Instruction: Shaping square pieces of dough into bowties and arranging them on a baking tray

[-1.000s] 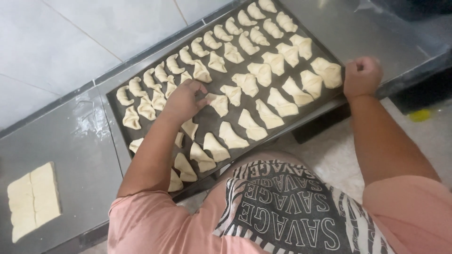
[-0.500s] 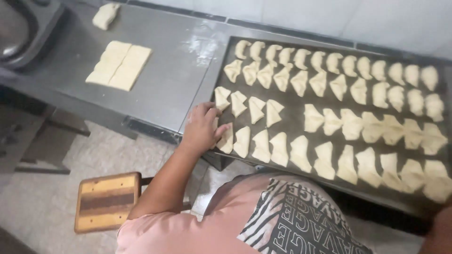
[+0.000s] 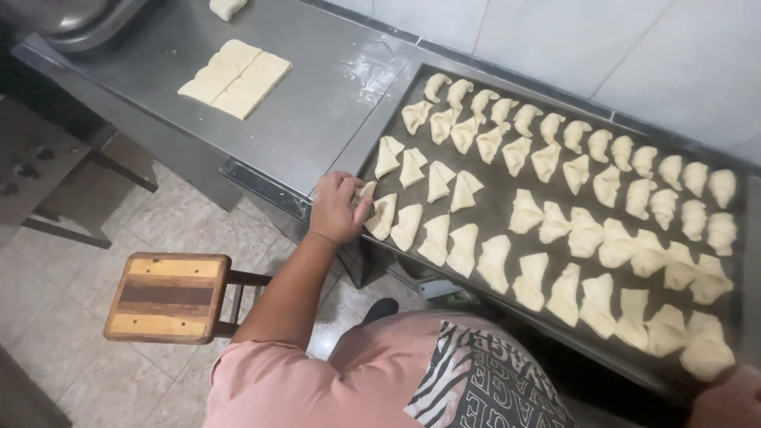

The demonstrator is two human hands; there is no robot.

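Left hand (image 3: 337, 208) has shifted to the tray's (image 3: 491, 208) near-left corner, fingers closed on a folded dough piece (image 3: 365, 191) there. Right hand (image 3: 725, 400), lower right, has dropped almost out of frame; grip cannot be determined. Cut dough squares (image 3: 235, 78) lie on the counter (image 3: 317, 103), upper left.

Head view, steeply down, close

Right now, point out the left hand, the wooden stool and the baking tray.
left hand (image 3: 337, 210), head view, back of the hand.
wooden stool (image 3: 168, 296), head view, middle of the seat.
baking tray (image 3: 495, 202), head view, bare dark floor.
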